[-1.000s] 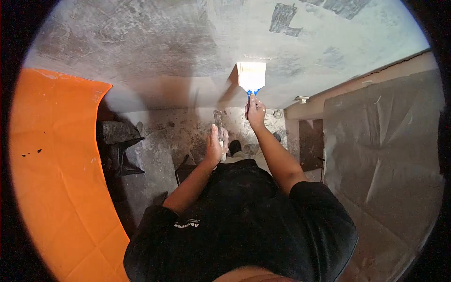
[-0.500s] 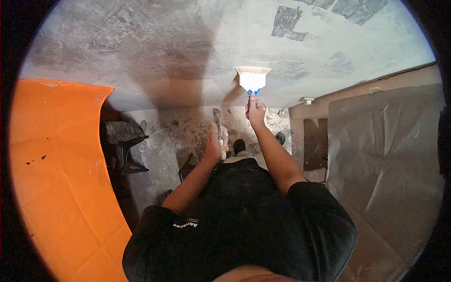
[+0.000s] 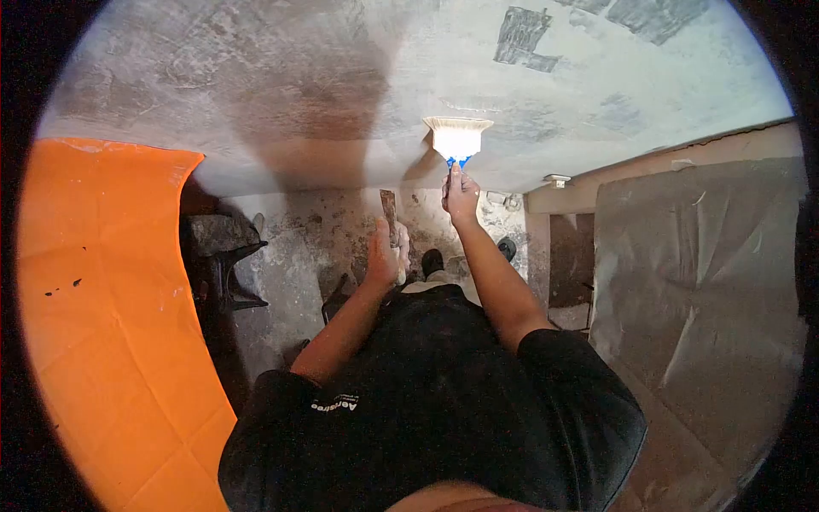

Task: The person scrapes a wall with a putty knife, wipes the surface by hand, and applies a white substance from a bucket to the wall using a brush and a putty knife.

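My right hand [image 3: 461, 198] grips the blue handle of a wide flat brush [image 3: 457, 136]. The brush's pale bristles are pressed against the grey, patchy plaster wall [image 3: 299, 102] and splay at their tips. Lower and to the left, my left hand [image 3: 389, 256] is wrapped round a putty knife [image 3: 389, 206], its narrow, dirty blade pointing up toward the wall. The knife's light handle end shows below my fingers. My left hand is apart from the wall.
An orange sheet [image 3: 119, 299] stands along the left side, with a dark stool-like object [image 3: 235, 273] beside it. A grey-brown sheet [image 3: 691, 290] covers the right side. The stained floor [image 3: 290, 282] lies below, and darker patches [image 3: 522, 41] mark the wall.
The brush has shifted very slightly up along the wall, its bristles spread a little wider. My left hand with the putty knife has moved slightly left and up.
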`<state>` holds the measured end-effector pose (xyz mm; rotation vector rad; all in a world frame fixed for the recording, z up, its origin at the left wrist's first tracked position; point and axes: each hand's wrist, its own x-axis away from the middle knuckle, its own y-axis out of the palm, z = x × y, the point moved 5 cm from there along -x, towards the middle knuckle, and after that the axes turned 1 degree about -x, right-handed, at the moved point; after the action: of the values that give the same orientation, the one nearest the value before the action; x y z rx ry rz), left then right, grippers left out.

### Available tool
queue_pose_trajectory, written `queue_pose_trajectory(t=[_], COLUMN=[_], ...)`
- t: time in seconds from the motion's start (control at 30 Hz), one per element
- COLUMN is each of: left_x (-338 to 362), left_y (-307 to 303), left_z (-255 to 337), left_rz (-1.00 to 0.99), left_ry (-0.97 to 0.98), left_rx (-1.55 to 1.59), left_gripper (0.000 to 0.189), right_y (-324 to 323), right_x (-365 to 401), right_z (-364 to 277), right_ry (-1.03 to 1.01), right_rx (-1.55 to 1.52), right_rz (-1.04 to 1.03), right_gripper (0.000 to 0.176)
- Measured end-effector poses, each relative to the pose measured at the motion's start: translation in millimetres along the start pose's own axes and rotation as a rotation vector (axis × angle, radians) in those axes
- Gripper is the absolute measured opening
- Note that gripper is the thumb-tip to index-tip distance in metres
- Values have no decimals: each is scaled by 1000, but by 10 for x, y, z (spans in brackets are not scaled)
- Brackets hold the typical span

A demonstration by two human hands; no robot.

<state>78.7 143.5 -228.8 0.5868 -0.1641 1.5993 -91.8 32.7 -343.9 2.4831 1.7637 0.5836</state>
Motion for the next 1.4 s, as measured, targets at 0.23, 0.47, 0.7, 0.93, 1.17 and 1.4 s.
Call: queue_pose_trajectory(t=[0.23, 0.47, 0.7, 0.93, 1.17, 1.4], left_x=[158, 352, 297, 322, 359, 415], left_y=[27, 123, 165, 239, 146, -214], left_z=[-35, -124, -234, -115, -219, -419], left_rz=[-35, 5, -9, -96, -25, 11], left_ry=[19, -5, -30, 49, -22, -28], left_rx=[14, -24, 30, 11, -27, -12], left_gripper=[59, 62, 63, 65, 62, 57], right_y=[-35, -387, -536, 63, 1, -252], right_x=[173, 1096, 1116, 1013, 231, -90], right_z=[-126, -160, -289, -1534, -886, 563], right_ry=[1, 185, 162, -176, -229, -104], right_rx=[212, 291, 179, 190, 235, 347], right_rz=[58, -139, -61, -65, -22, 31], right_gripper=[51, 50, 48, 49, 48, 52])
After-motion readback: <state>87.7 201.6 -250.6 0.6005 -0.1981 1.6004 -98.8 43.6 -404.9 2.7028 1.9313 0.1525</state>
